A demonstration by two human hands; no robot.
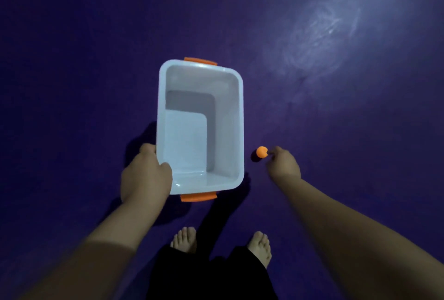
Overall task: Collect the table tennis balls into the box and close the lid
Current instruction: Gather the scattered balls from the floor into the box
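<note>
On the purple floor [72, 83], the box [241, 119] sits empty with no lid in view, left hand [145, 174] gripping its rim, right hand [284, 164] pinching one orange ball [262, 151]: barely begun.

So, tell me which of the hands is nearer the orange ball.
Right. The right hand touches the orange ball, right of the box; the left hand grips the box's opposite rim.

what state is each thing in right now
white plastic rectangular box with orange handles: open, no lid on, empty inside
small orange table tennis ball: outside the box, pinched at right fingertips
left hand: grips the box's near rim
right hand: pinches the ball
</note>
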